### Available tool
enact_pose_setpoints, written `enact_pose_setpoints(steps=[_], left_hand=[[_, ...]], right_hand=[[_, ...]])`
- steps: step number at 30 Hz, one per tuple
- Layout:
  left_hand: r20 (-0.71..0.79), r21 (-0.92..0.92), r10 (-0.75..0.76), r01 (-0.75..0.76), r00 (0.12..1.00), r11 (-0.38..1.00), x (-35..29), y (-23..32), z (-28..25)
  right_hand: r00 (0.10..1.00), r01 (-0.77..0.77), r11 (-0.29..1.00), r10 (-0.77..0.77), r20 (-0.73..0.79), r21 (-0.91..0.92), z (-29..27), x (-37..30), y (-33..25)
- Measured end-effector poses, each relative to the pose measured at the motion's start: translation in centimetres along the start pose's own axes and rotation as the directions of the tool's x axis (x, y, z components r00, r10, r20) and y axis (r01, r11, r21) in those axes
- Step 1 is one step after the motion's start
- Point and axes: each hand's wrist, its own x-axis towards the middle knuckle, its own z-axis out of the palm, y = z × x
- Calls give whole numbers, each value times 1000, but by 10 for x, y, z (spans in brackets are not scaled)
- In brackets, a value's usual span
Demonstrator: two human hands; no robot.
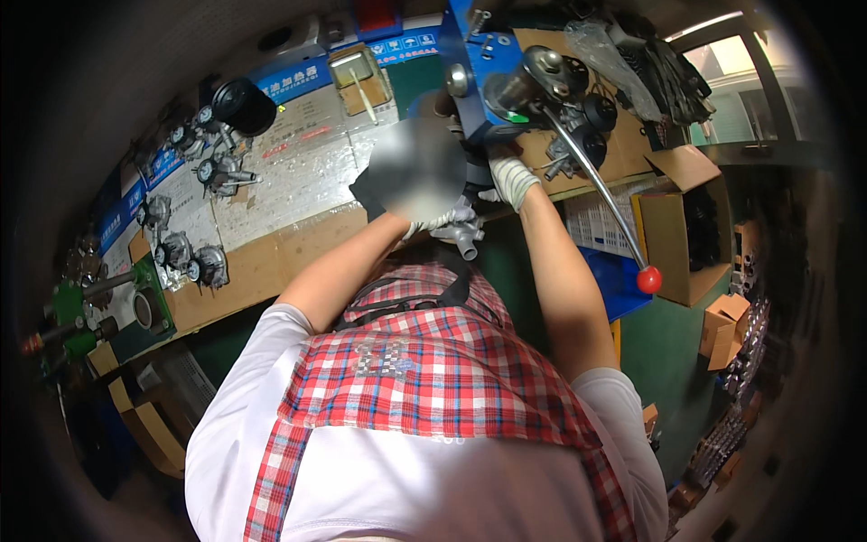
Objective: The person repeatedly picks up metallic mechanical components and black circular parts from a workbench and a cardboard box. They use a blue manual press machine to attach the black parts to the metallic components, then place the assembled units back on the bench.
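My left hand (436, 221), in a whitish knit glove, is closed on a grey metal pump-like casting (464, 237) with a short pipe stub, in front of the bench. My right hand (514, 182), in a striped white glove, is just right of it, at the foot of a blue lever press (492, 117). Its fingers are mostly hidden. A blurred grey and dark shape (397, 167) covers part of the view above my left hand. The press's long steel lever (596, 176) slants down past my right forearm to a red ball knob (649, 280).
Several similar castings (221, 173) and a black round part (244, 107) lie on the cardboard-covered bench (298, 194) at left. A small tray with a brush (361, 79) stands at the back. Green fixture (149, 303) at far left; open carton (686, 235) at right.
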Motion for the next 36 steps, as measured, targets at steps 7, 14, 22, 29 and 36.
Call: enact_pose_setpoints(steps=[7, 14, 22, 29, 36], left_hand=[[-457, 509, 375, -109, 807, 854, 89, -48, 9], [-528, 507, 417, -120, 740, 854, 113, -39, -9], [-539, 375, 238, -23, 808, 927, 88, -22, -24], [-583, 47, 92, -80, 807, 996, 29, -17, -37], [-607, 295, 193, -7, 771, 956, 57, 44, -33]], right_hand=[[993, -74, 914, 106, -59, 398, -29, 27, 11], [940, 130, 989, -146, -308, -72, 19, 77, 38], [860, 220, 935, -320, -397, -277, 42, 97, 66], [860, 200, 886, -363, -358, -418, 42, 107, 71], [899, 217, 872, -354, -258, -439, 5, 112, 96]])
